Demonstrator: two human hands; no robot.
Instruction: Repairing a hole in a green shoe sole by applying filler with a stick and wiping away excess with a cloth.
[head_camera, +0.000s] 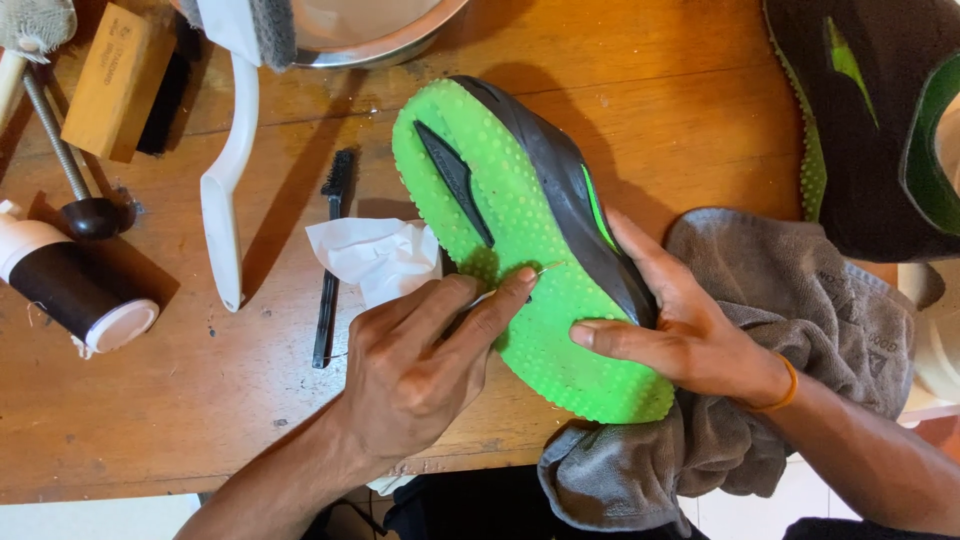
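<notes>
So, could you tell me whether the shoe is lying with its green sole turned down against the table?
No, the shoe is sole-up, with the right hand steadying it on the grey towel.

Left hand (415, 365) pinching, fingers extended; right hand (680, 325) gripping, thumb forward

- The shoe (530, 240) is laid sole-up on the table (150, 420), between both hands.
- A towel (800, 300) is spread right; tissue (375, 255) and brushes (228, 190) left.

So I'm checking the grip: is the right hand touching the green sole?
Touching. The head view shows the right hand with its thumb pressed flat on the green sole.
</notes>
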